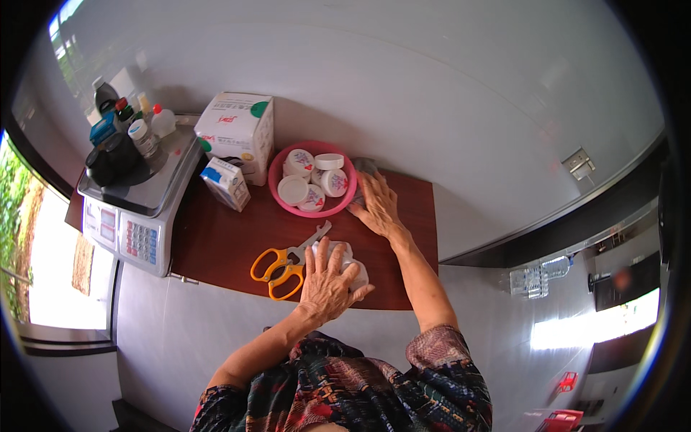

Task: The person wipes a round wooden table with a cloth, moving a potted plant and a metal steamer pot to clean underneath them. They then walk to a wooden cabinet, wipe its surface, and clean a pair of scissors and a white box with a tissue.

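Observation:
My left hand (328, 282) lies with its fingers spread over a crumpled white item (358, 272) near the table's front edge; its kind is mostly hidden under the palm. Just left of it rest scissors (279, 268) with orange handles, blades pointing up and right. My right hand (380, 205) is bent over a grey cloth (369, 165), thumb and fingers pressing it onto the tabletop. Close by that thumb stands a pink round basin (277, 193) holding several white round lidded containers (294, 190).
On the dark red tabletop (209, 252), a large white box (234, 122) and a small carton (226, 184) stand left of the basin. A white weighing scale (129, 234) carries bottles (144, 137) at far left. Behind rises a grey wall (432, 86) with a socket (578, 164).

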Demonstrator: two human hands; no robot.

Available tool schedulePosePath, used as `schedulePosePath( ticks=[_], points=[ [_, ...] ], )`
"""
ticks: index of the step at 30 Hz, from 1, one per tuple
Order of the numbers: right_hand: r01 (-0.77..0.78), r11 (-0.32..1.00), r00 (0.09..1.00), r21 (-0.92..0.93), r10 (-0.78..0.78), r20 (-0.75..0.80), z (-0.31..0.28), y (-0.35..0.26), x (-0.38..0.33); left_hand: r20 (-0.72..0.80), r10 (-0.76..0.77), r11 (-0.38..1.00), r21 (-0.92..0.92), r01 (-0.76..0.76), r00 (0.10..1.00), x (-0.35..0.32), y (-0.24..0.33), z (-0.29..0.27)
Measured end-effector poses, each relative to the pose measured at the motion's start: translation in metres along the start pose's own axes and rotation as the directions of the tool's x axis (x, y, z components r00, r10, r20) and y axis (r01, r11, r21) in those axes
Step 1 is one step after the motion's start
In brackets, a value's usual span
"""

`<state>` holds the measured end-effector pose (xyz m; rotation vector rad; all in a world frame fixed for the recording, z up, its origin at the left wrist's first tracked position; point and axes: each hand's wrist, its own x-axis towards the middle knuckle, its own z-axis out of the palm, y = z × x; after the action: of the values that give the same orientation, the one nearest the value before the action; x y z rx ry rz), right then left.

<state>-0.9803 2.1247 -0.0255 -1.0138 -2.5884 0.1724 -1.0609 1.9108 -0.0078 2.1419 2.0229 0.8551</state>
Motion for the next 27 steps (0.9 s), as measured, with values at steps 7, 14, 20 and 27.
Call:
schedulePosePath(
  ticks=[7,14,20,27],
  points=[
    [-0.124,0.989,0.991,-0.082,0.12,-0.055,-0.026,0.066,-0.017,0.015,0.075,0.991,0.106,-0.076,0.997,0.011,0.003,0.014],
    [-0.001,0.995,0.999,0.1,0.005,-0.037,-0.066,0.059,-0.125,-0.002,0.169,0.97,0.178,-0.166,0.986,0.055,0.003,0.034],
    [-0.034,0.984,0.999,0.175,0.038,-0.021,-0.087,-0.001,-0.225,-0.214,0.224,0.959,0.224,-0.176,0.951,0.095,0.001,0.069],
    [-0.018,0.915,0.996,0.404,0.053,-0.076,-0.069,-0.091,-0.229,-0.342,0.161,0.986,0.005,-0.169,0.926,0.09,-0.007,0.039]
  ],
)
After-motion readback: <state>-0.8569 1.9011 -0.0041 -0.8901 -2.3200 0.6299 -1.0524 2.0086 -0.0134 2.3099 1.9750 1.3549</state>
